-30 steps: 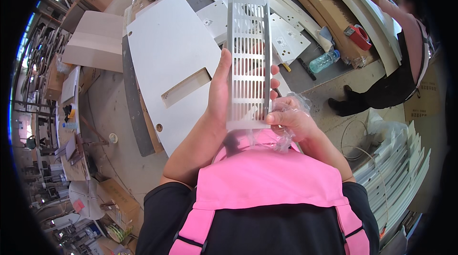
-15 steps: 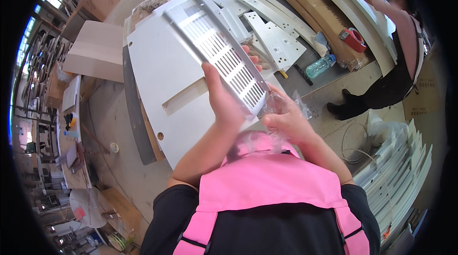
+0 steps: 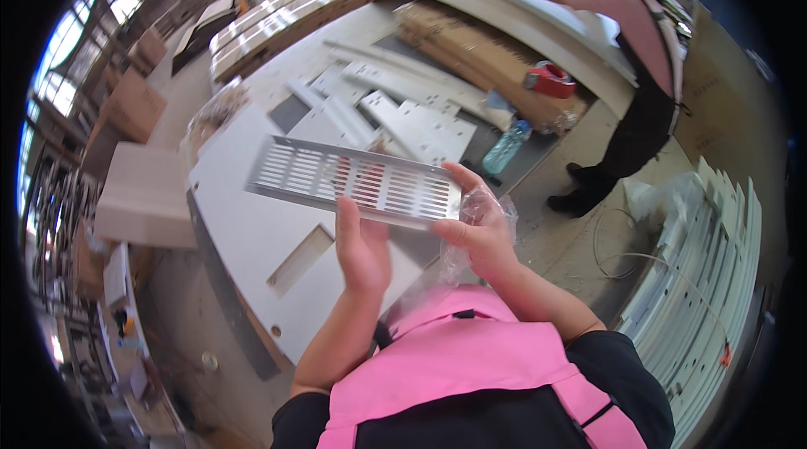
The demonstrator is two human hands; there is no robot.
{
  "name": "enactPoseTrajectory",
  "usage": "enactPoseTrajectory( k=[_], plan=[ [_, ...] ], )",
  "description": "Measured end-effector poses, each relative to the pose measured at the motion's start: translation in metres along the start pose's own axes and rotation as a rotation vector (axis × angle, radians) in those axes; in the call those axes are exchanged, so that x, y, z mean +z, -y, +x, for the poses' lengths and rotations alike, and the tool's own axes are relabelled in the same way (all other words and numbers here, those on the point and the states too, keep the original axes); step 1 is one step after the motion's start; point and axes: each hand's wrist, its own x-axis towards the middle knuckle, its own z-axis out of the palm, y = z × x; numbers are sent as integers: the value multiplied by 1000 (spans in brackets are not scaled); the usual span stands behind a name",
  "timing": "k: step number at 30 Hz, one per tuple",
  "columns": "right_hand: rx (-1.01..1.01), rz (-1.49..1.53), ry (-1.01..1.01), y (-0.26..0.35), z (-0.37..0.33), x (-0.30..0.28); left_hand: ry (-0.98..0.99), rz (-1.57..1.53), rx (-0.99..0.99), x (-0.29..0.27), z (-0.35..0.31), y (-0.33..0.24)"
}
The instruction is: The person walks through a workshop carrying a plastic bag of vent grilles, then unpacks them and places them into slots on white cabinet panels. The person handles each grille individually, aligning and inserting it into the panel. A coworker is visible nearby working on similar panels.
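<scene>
A silver metal vent grille (image 3: 292, 165) with rows of slots is held between my two hands, over a white panel (image 3: 231, 230). My left hand (image 3: 363, 256) grips its lower long edge, thumb in front and fingers behind, partly seen through the slots. With thumb and fingers, my right hand (image 3: 486, 239) pinches the grille's right end. Crumpled clear plastic film (image 3: 502, 203) is bunched in that same hand and hangs down toward my pink apron (image 3: 454, 356). In the panel below are a rectangular cutout (image 3: 300, 259) and small round holes.
White drilled metal parts (image 3: 420, 125) lie beyond the panel, beside a long cardboard box (image 3: 471, 50) carrying a red tape dispenser (image 3: 551, 79). A clear bottle (image 3: 507, 146) lies nearby. A co-worker (image 3: 626, 96) stands at the right, near stacked white strips (image 3: 689, 264).
The grille has swung from a steep slant to nearly level, its far end now toward the left. Both hands keep hold of it. My view has shifted too.
</scene>
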Motion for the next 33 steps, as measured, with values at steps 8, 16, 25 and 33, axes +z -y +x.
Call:
enactPoseTrajectory(
  k=[8, 16, 25, 33],
  plan=[
    [-127, -413, -187, 33, 5, -71, 694, 1344, 611, 32, 31, -7],
    [-89, -253, -85, 73, 11, -102, 1041, 1363, 668, 107, 68, 34],
    [-71, 284, 34, 83, 15, -134, 948, 1072, 409, 133, 64, 67],
    [81, 281, 238, 67, 10, -136, 829, 979, 271, 117, 54, 70]
  ],
)
